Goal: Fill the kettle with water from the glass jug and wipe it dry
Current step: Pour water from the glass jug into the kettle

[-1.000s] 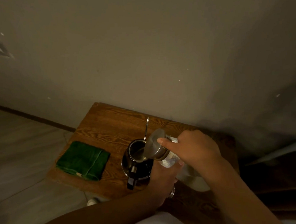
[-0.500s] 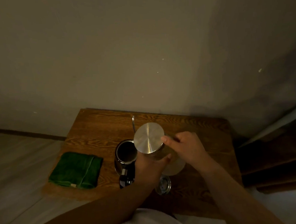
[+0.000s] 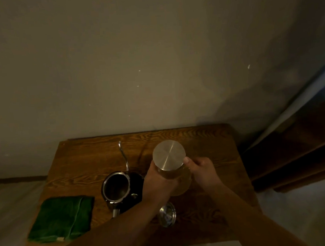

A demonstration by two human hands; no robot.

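Both hands wrap the jug (image 3: 173, 177), which stands upright on the table (image 3: 207, 139) just right of the open kettle (image 3: 117, 187): the left hand (image 3: 158, 179) curls round its left side, the right hand (image 3: 201, 172) round its right, thumb by the steel cap (image 3: 169, 154). The jug is probably heavy with water, its glass smooth, slippery when wet and breakable, so the body is best gripped low and firmly. The kettle lid (image 3: 167, 214) lies nearer; the folded green cloth (image 3: 62, 218) lies at the near left, soft and easy to grab.
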